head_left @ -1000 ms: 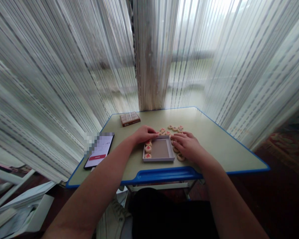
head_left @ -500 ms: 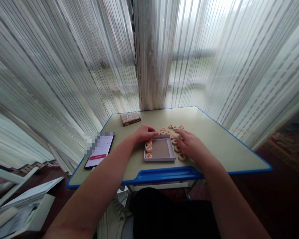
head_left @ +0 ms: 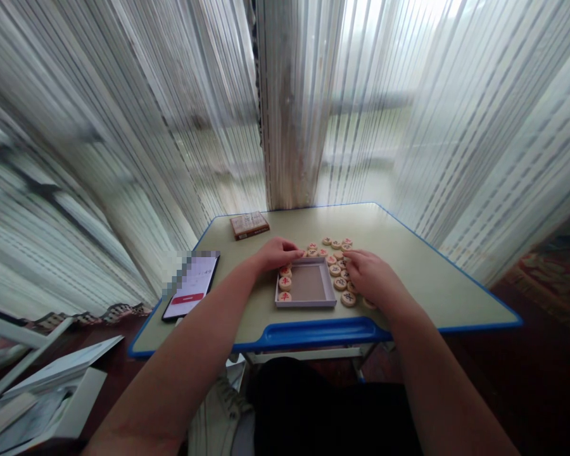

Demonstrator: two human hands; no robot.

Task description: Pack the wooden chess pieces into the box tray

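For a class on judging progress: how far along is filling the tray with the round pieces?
Done: three pieces sit at left in the tray. In hand: the left hand rests at its far left corner, the right hand on loose pieces beside it. Left: the tray is mostly bare; many pieces lie outside.

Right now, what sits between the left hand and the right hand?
In the head view, the left hand and right hand are parted by the far rim of the shallow tray and a cluster of round game pieces on the table.
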